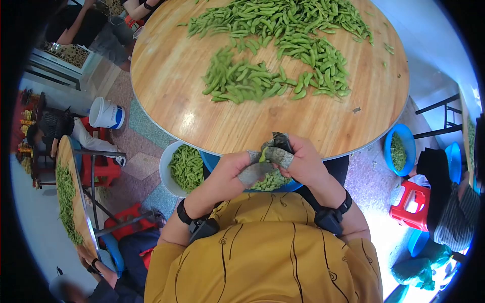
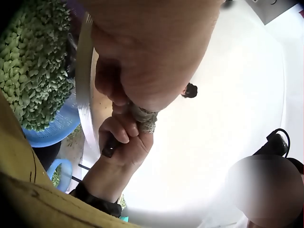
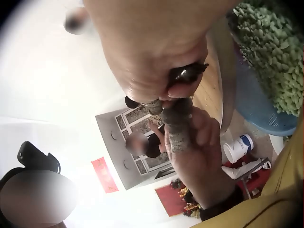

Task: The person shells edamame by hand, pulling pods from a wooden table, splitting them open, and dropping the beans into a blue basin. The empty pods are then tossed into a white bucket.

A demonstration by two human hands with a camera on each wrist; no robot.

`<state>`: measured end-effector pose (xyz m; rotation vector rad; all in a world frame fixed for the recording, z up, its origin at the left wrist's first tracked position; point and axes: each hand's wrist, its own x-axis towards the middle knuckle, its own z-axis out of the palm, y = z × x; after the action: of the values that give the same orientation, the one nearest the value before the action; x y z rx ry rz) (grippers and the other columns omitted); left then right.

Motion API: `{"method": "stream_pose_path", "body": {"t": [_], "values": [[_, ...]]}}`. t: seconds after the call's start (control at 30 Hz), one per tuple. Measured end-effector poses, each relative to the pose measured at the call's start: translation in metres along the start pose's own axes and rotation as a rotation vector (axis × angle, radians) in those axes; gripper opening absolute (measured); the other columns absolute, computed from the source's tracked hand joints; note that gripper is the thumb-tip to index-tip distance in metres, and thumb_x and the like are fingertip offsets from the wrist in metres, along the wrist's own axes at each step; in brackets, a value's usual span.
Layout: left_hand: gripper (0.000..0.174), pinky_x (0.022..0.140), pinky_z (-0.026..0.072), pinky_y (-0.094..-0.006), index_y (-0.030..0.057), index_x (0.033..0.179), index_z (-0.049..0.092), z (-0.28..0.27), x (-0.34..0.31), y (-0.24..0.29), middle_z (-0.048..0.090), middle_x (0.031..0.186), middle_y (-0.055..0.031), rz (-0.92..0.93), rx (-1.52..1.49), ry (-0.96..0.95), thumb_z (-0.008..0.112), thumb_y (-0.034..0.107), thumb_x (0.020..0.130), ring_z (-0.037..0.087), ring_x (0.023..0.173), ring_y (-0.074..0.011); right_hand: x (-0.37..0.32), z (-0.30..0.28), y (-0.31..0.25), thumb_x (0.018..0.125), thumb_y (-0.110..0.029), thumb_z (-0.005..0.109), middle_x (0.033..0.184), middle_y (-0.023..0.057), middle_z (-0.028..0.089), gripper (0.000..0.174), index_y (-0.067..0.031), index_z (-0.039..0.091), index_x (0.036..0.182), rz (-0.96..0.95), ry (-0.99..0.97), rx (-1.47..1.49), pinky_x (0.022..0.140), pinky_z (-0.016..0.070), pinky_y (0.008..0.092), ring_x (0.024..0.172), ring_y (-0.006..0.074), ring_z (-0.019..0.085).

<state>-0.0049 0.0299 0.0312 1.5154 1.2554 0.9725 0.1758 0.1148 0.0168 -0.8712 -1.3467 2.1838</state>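
Observation:
Both hands meet at the table's near edge, with grey wraps on some fingers. The left hand [image 1: 228,172] pinches a green pod [image 1: 263,154], whose upper end shows between the two hands. Against it press the wrapped fingers of the right hand [image 1: 304,160], which also grips a dark object [image 1: 282,141]. In the right wrist view that dark object [image 3: 186,73] lies shiny under the curled fingers. The left wrist view shows the right hand [image 2: 124,142] curled below the left hand [image 2: 152,52]. Beneath the hands is a blue basket of shelled beans [image 1: 273,181].
Pods [image 1: 283,20] are heaped over the far half of the round wooden table [image 1: 187,113]. A white bucket of pods [image 1: 187,169] stands left of the basket. Red stools [image 1: 410,204], another table [image 1: 83,202] and seated people are at both sides.

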Motion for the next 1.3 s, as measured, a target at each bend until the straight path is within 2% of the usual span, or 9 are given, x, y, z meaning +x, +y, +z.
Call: {"method": "stream_pose_path", "body": {"t": [0.1, 0.27, 0.37, 0.6, 0.67, 0.77, 0.87, 1.17, 1.3], "values": [[0.017, 0.060, 0.0432, -0.0216, 0.0024, 0.101, 0.060, -0.009, -0.003, 0.000, 0.060, 0.079, -0.0006, -0.300, -0.566, -0.201, 0.053, 0.015, 0.094, 0.055, 0.068, -0.0077, 0.000, -0.004, 0.004, 0.088, -0.017, 0.063, 0.071, -0.0038, 0.057, 0.014, -0.0042, 0.063, 0.095, -0.011, -0.045, 0.047, 0.047, 0.0340, 0.0189, 0.054, 0.0027, 0.045], [0.014, 0.059, 0.0446, -0.0250, 0.0047, 0.099, 0.060, -0.004, -0.002, 0.005, 0.060, 0.075, -0.0007, -0.266, -0.256, -0.093, 0.053, 0.015, 0.092, 0.056, 0.065, -0.0107, 0.000, -0.003, -0.004, 0.087, -0.014, 0.063, 0.079, -0.0011, 0.063, 0.015, -0.0034, 0.063, 0.098, 0.020, -0.047, -0.001, 0.059, 0.0431, 0.0205, 0.069, 0.0042, 0.053], [0.014, 0.059, 0.0460, -0.0289, 0.0033, 0.096, 0.060, -0.005, -0.001, 0.007, 0.060, 0.073, -0.0050, -0.043, 0.049, -0.074, 0.054, 0.015, 0.091, 0.058, 0.065, -0.0166, 0.001, -0.002, -0.001, 0.087, -0.015, 0.065, 0.069, -0.0019, 0.057, 0.016, -0.0039, 0.063, 0.097, -0.159, -0.063, -0.102, 0.044, 0.0321, 0.0192, 0.049, 0.0032, 0.045], [0.014, 0.058, 0.0457, -0.0309, 0.0031, 0.092, 0.060, -0.004, -0.002, 0.005, 0.058, 0.071, -0.0059, 0.085, 0.255, -0.032, 0.054, 0.015, 0.092, 0.058, 0.063, -0.0183, -0.001, -0.001, 0.001, 0.084, -0.014, 0.066, 0.074, -0.0023, 0.059, 0.017, -0.0034, 0.062, 0.097, -0.130, 0.000, -0.184, 0.049, 0.0372, 0.0198, 0.057, 0.0041, 0.050], [0.016, 0.055, 0.0425, -0.0282, 0.0046, 0.090, 0.060, -0.005, -0.006, 0.003, 0.057, 0.071, -0.0024, -0.381, -0.543, -0.145, 0.053, 0.018, 0.094, 0.053, 0.059, -0.0151, -0.003, -0.002, 0.001, 0.083, -0.012, 0.068, 0.087, -0.0011, 0.064, 0.019, -0.0019, 0.062, 0.099, -0.088, -0.037, -0.149, 0.072, 0.0482, 0.0236, 0.079, 0.0058, 0.057], [0.019, 0.052, 0.0385, -0.0253, 0.0051, 0.091, 0.058, -0.004, -0.007, -0.002, 0.056, 0.072, -0.0019, -0.485, -1.083, -0.179, 0.052, 0.022, 0.095, 0.047, 0.056, -0.0127, -0.003, -0.003, 0.005, 0.084, -0.012, 0.067, 0.086, -0.0011, 0.063, 0.018, -0.0020, 0.062, 0.099, -0.147, -0.086, -0.097, 0.073, 0.0484, 0.0241, 0.082, 0.0062, 0.057], [0.021, 0.051, 0.0380, -0.0261, 0.0039, 0.095, 0.056, -0.002, -0.007, -0.011, 0.055, 0.072, -0.0054, -0.450, -0.836, -0.177, 0.052, 0.024, 0.095, 0.045, 0.054, -0.0134, -0.001, -0.004, 0.002, 0.085, -0.015, 0.066, 0.071, -0.0012, 0.057, 0.019, -0.0026, 0.062, 0.099, -0.082, -0.070, -0.075, 0.045, 0.0333, 0.0198, 0.050, 0.0049, 0.045], [0.033, 0.049, 0.0387, -0.0272, 0.0025, 0.098, 0.056, 0.004, -0.010, -0.028, 0.057, 0.074, -0.0090, -0.391, -1.452, -0.403, 0.048, 0.035, 0.096, 0.050, 0.054, -0.0162, 0.000, -0.005, 0.003, 0.082, -0.013, 0.068, 0.067, -0.0023, 0.057, 0.017, -0.0037, 0.063, 0.096, 0.178, -0.132, 0.347, 0.045, 0.0351, 0.0208, 0.051, 0.0052, 0.047], [0.028, 0.052, 0.0418, -0.0262, 0.0013, 0.096, 0.057, 0.006, -0.003, 0.001, 0.059, 0.076, -0.0062, -0.486, -0.973, -0.175, 0.058, 0.029, 0.093, 0.055, 0.058, -0.0138, -0.002, -0.005, 0.002, 0.080, -0.014, 0.069, 0.067, -0.0021, 0.057, 0.017, -0.0030, 0.064, 0.092, 0.294, -0.023, 0.289, 0.045, 0.0352, 0.0218, 0.050, 0.0056, 0.047]]}}
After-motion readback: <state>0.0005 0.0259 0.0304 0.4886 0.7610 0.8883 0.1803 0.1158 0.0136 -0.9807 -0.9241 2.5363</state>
